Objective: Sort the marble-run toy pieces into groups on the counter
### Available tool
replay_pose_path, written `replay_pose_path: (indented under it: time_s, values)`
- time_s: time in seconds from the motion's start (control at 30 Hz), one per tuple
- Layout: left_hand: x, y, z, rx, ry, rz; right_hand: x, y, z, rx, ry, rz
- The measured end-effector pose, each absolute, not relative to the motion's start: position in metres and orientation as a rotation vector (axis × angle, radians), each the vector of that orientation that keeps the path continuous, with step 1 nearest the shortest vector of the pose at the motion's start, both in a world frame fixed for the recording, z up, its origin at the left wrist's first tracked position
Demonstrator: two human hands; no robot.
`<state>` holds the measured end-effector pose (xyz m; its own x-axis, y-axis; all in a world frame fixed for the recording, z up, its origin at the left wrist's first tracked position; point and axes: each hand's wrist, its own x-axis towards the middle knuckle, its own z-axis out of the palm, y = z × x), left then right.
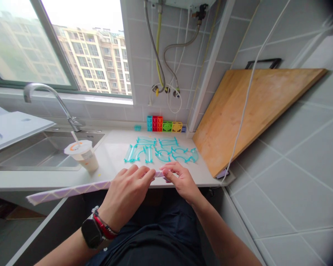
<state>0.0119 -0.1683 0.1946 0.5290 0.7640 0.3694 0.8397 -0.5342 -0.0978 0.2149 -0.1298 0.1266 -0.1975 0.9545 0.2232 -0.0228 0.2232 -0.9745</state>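
A long, narrow strip of folded purple cloth with pale crossing lines lies along the counter's front edge, its frayed-looking end reaching out to the left. My left hand, with a watch and a red bracelet at the wrist, is wrapped over the middle of the strip. At its right end, my right hand pinches the cloth between thumb and fingers. A short piece of it shows between the two hands. Just beyond them, several clear turquoise plastic track pieces are laid flat on the white counter.
Coloured plastic blocks stand in a row by the back wall. A lidded drink cup with a straw stands left, beside the sink and faucet. A large wooden board leans right, with a white cord hanging across it.
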Motion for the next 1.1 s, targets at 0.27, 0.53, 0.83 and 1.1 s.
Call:
replay_pose_path:
  time_s: [0.27,0.53,0.83,1.1]
  values:
    - [0.008,-0.17,0.183,-2.685,-1.679,-0.916,0.224,-0.136,0.122,-0.722,-1.4,1.17]
    - [0.013,-0.169,0.169,-2.769,-1.582,-1.422,0.221,-0.14,0.12,-0.601,-1.362,1.197]
    - [0.022,-0.176,0.154,-2.957,-1.984,-2.07,0.219,-0.138,0.126,-0.704,-1.241,1.225]
    - [0.032,-0.154,0.168,-2.907,-2.161,-2.555,0.208,-0.124,0.132,-0.677,-1.297,1.21]
